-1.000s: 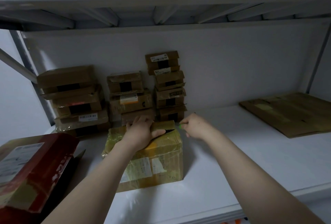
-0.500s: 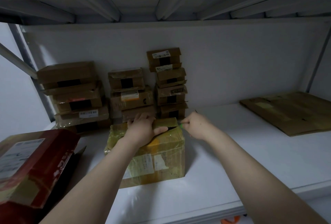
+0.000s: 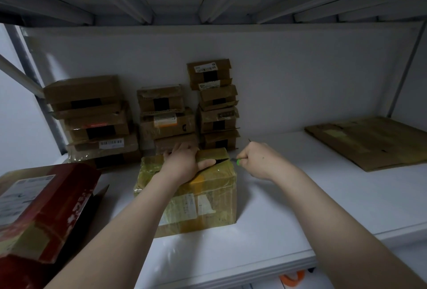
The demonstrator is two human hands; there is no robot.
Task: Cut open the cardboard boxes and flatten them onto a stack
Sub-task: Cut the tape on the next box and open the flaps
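Head view, right hand (image 3: pixel 258 159) hiding green-tipped tool (image 3: pixel 238 161)

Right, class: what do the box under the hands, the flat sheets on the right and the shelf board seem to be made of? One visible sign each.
The box: brown cardboard wrapped in glossy yellowish plastic tape; it wrinkles and glints. The flat sheets: bare matt cardboard, with fold creases. The shelf board: smooth white, faintly reflective, perhaps painted metal or laminate; cannot tell which.
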